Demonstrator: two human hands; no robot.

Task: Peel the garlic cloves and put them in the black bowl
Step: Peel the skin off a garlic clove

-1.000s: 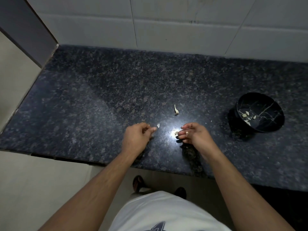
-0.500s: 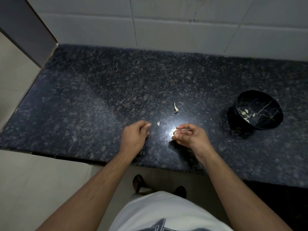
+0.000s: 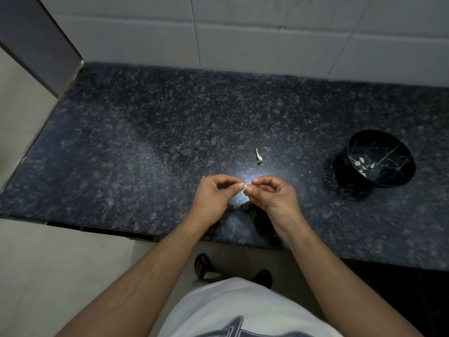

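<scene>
Your left hand (image 3: 213, 194) and right hand (image 3: 274, 194) meet above the dark stone counter (image 3: 121, 154), fingers curled, both pinching one small garlic clove (image 3: 246, 188) between their tips. The black bowl (image 3: 380, 158) sits well to your right, holding several peeled cloves (image 3: 363, 162). A dark printed mark shows on your white shirt (image 3: 243, 310), but you cannot read it.

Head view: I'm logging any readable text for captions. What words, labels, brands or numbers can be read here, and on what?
None can be read.
The white shirt bears a dark print at the bottom edge, cut off; no letters can be made out.
The black bowl shows only pale vein-like lines, no writing.
</scene>
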